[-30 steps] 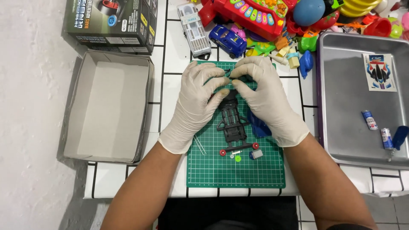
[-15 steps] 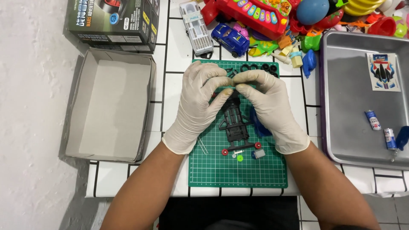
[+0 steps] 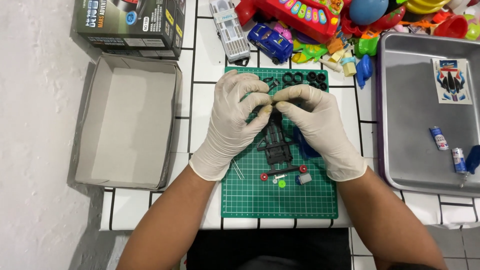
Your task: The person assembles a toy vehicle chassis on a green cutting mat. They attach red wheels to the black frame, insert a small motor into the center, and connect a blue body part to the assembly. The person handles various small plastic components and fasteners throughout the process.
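Both hands wear white gloves and meet over a green cutting mat (image 3: 280, 200). My left hand (image 3: 234, 120) and my right hand (image 3: 316, 122) pinch a small black part (image 3: 273, 86) together at their fingertips, just above the front end of a black toy car chassis (image 3: 276, 142) that lies on the mat. Small red rollers (image 3: 264, 177), a green gear (image 3: 281, 184) and a grey motor (image 3: 304, 178) lie at the chassis's near end. Several black tyres (image 3: 300, 77) sit in a row at the mat's far edge. A blue piece (image 3: 304, 147) shows under my right palm.
An open cardboard box tray (image 3: 127, 122) lies to the left, its printed lid (image 3: 127, 25) behind it. A metal tray (image 3: 425, 110) on the right holds a sticker sheet (image 3: 451, 81) and small batteries (image 3: 440, 138). Colourful toys (image 3: 300, 20) and a blue toy car (image 3: 270, 42) crowd the far side.
The hands have stayed together at the chassis's front end; only the fingertips shifted slightly around the small part.
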